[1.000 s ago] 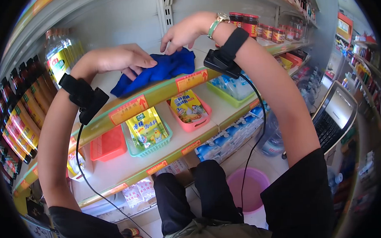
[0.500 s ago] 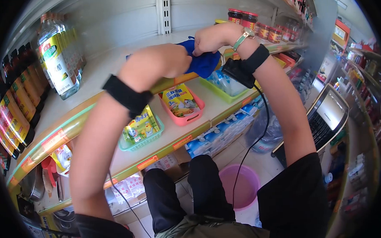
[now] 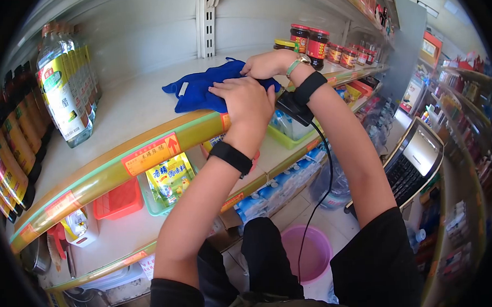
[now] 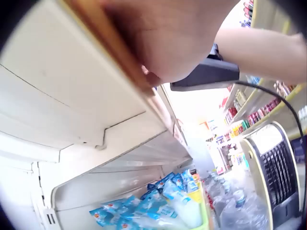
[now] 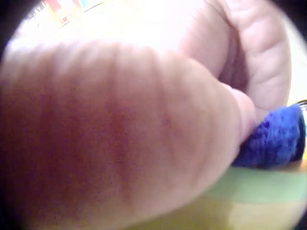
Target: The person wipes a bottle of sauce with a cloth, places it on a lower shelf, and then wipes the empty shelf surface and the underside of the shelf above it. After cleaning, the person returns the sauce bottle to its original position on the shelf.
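A blue cloth (image 3: 199, 89) with a small white tag lies spread on the white shelf (image 3: 128, 101), reaching its front edge. My left hand (image 3: 246, 104) rests on the cloth's front part, back of the hand up and fingers extended. In the left wrist view that hand (image 4: 177, 38) shows at the shelf's edge. Just behind and to the right, my right hand (image 3: 269, 64) has its fingers curled and pinches the cloth's right part. The right wrist view shows the curled fingers (image 5: 264, 48) and thumb with a fold of blue cloth (image 5: 273, 139) beside them.
Clear bottles (image 3: 65, 90) and dark bottles (image 3: 15, 147) line the shelf's left. Red-lidded jars (image 3: 318, 43) stand right of the cloth. Below are a red basket (image 3: 119, 200) and yellow seasoning packets (image 3: 170, 176). A pink basin (image 3: 308, 249) stands on the floor; a cable (image 3: 314, 211) hangs from the right wrist.
The left hand went right along the shelf front, then came to lie flat on the cloth. The right hand moved right too. The cloth shifted right and is now spread wider.
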Tool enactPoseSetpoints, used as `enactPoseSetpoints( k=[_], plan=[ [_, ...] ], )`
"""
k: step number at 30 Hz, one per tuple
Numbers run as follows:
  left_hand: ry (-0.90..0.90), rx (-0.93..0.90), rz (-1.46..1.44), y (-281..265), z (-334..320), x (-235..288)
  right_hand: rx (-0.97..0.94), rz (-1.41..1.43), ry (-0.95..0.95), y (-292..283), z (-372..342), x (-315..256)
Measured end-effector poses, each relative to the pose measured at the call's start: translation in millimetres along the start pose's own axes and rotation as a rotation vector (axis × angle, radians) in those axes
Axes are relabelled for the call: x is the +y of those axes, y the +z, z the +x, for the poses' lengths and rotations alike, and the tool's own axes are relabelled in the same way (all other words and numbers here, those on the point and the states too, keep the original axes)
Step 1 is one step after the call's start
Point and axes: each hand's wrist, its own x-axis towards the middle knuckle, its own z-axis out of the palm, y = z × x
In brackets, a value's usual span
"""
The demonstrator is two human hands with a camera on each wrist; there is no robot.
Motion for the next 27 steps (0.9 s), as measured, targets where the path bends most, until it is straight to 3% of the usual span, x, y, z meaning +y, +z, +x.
enactPoseSetpoints(
  k=[4, 7, 10, 11, 18, 22, 24, 27],
  plan=[
    [-0.028, -0.019, 0.064, 6, 4, 2, -0.085, -0.008, 0.017, -8, 20, 2],
    [-0.009, -0.058, 0.051, 6, 8, 0, -0.026, 0.069, -0.032, -3, 28, 13],
    [0.024, -0.046, 0.032, 13, 13, -6, 0.0, -0.087, -0.037, -6, 22, 4],
    [0.054, 0.011, 0.032, 15, 11, -7, 0.013, -0.18, -0.065, -5, 19, 3],
    [0.115, 0.238, 0.025, 17, 3, -9, 0.116, -0.127, -0.062, 8, 9, 7],
    [0.223, 0.204, -0.014, 10, 2, -16, 0.138, -0.08, -0.104, 11, 2, 12],
    [0.331, -0.008, 0.038, -9, -1, -18, 0.143, -0.046, -0.111, 11, -9, 9],
    [0.357, -0.043, 0.061, -20, -8, -19, 0.097, -0.128, -0.145, 7, -25, -3]
  ],
)
